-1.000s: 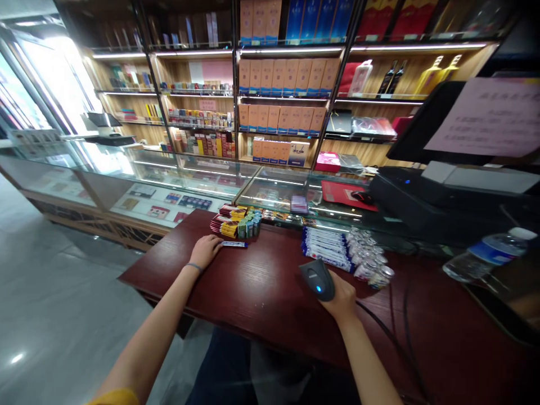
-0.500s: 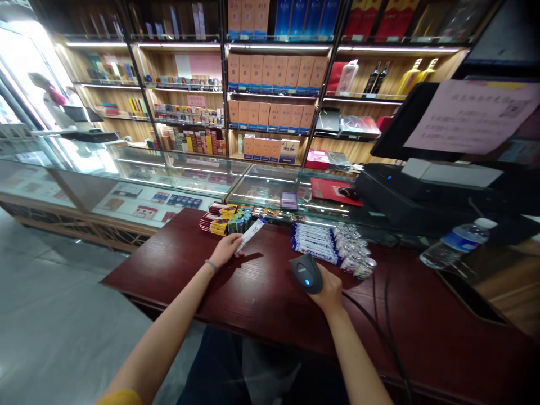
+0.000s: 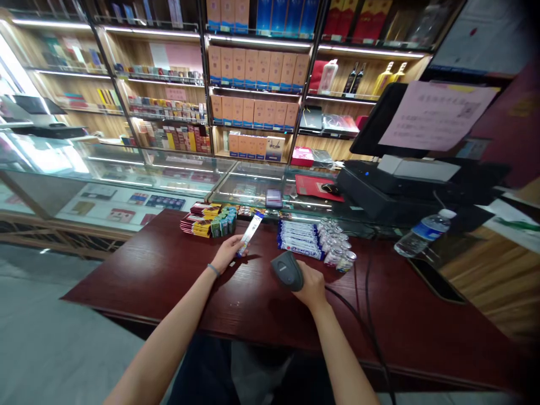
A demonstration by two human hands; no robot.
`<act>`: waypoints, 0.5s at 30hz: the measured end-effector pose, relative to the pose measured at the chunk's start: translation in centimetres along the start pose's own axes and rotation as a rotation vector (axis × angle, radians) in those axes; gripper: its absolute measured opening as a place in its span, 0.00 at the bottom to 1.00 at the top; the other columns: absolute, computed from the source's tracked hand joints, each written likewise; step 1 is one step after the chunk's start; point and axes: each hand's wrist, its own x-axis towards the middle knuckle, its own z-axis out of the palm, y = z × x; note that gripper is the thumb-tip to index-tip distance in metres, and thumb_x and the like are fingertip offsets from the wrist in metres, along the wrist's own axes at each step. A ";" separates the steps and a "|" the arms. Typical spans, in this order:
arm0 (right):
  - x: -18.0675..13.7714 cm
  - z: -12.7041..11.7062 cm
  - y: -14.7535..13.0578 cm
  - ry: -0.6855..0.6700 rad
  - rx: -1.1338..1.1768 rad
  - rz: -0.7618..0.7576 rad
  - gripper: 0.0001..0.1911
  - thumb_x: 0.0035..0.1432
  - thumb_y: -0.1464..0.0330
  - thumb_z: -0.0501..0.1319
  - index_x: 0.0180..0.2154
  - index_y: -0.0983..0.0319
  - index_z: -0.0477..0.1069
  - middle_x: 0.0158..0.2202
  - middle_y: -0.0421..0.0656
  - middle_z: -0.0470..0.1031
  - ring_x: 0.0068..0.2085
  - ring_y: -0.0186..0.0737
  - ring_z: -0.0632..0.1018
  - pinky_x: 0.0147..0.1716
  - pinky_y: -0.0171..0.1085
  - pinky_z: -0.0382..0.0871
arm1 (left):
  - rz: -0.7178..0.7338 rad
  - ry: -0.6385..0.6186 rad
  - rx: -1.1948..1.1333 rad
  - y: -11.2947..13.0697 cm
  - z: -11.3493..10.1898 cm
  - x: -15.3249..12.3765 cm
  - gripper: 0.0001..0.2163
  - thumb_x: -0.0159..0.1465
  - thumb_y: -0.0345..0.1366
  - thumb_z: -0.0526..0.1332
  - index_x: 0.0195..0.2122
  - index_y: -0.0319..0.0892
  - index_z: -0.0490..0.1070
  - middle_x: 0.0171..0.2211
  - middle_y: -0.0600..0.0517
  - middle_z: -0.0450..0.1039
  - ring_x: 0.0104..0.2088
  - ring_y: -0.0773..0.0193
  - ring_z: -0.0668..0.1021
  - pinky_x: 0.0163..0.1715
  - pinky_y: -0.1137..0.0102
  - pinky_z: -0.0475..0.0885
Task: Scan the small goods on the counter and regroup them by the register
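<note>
My left hand [image 3: 228, 253] pinches a slim white and blue packet [image 3: 250, 231] and holds it tilted up above the dark red wooden table [image 3: 147, 275]. My right hand [image 3: 310, 284] is wrapped round a grey handheld barcode scanner [image 3: 287, 270], whose head points left toward the packet. A black cable [image 3: 358, 320] runs from the scanner across the table. Behind the packet lie red and yellow flat packs [image 3: 196, 220] and small green packs [image 3: 223, 220].
A row of white and blue packets [image 3: 299, 239] and several small clear-wrapped items [image 3: 337, 247] lie right of the scanner. A water bottle [image 3: 424, 232] lies at the right, by a till with a screen [image 3: 392, 180]. Glass counters [image 3: 177, 174] and stocked shelves [image 3: 253, 84] stand behind.
My left hand picked the slim packet up from the table and raised it. My right hand brought the scanner closer and turned it toward the packet. The view shifted to the right.
</note>
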 end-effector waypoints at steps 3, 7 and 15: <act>0.0 0.0 -0.1 -0.022 0.027 0.008 0.13 0.55 0.65 0.57 0.43 0.63 0.67 0.29 0.43 0.77 0.28 0.42 0.80 0.27 0.37 0.72 | -0.002 0.000 0.009 -0.1 0.0 0.1 0.23 0.56 0.47 0.68 0.49 0.39 0.73 0.38 0.47 0.77 0.30 0.66 0.79 0.32 0.71 0.73; -0.1 -0.1 0.1 0.028 0.032 -0.001 0.18 0.55 0.65 0.58 0.47 0.65 0.67 0.32 0.45 0.78 0.29 0.43 0.80 0.27 0.38 0.73 | -0.007 0.014 -0.016 -0.4 -0.1 0.1 0.24 0.57 0.46 0.68 0.52 0.39 0.72 0.40 0.46 0.78 0.31 0.65 0.79 0.33 0.70 0.74; -1.0 -1.9 2.8 0.102 -0.044 -0.012 0.23 0.55 0.65 0.59 0.52 0.65 0.67 0.36 0.48 0.80 0.32 0.44 0.82 0.31 0.38 0.76 | 0.126 0.026 -0.003 1.3 0.7 0.0 0.27 0.60 0.46 0.65 0.58 0.40 0.70 0.51 0.42 0.76 0.46 0.57 0.79 0.51 0.60 0.72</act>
